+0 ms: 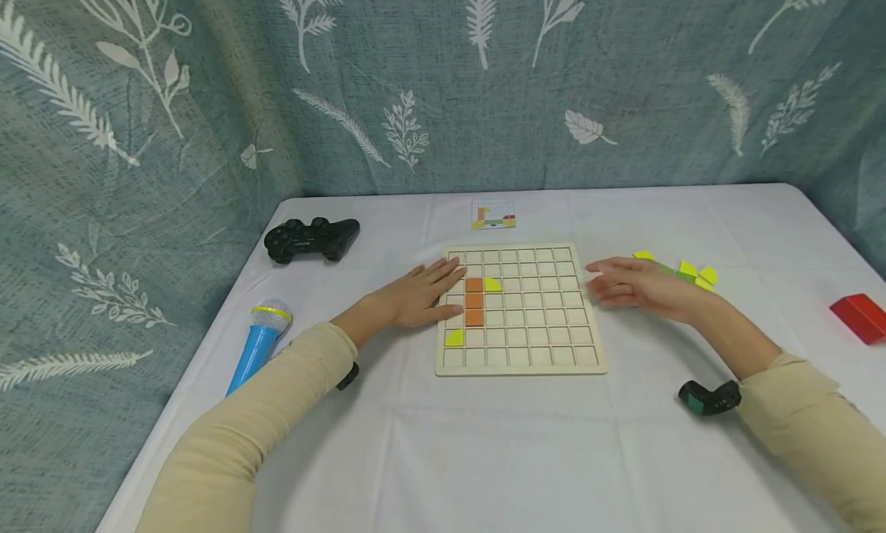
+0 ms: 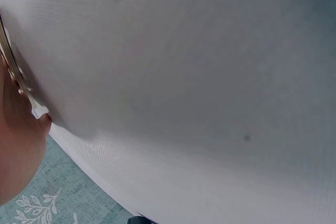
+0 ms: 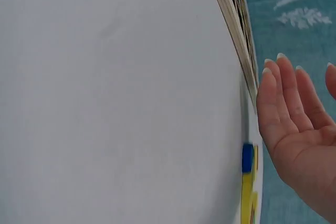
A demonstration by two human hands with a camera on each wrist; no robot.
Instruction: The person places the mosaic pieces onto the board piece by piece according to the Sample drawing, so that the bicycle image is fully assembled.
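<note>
"What might go wrong with the board?"
"It's mid-table; the left hand, fingers straight on its left edge, could drag it, jogging the tiles."
"Its look?"
"Pale, gridded; orange squares and two yellow pieces toward its left. Just right, the right hand looks relaxed, empty; yellow-and-green pieces lie farther right."

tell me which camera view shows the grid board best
The head view: the grid board lies face up, nearly all visible. Left wrist catches only an edge sliver; right wrist shows its side at a steep slant.
</note>
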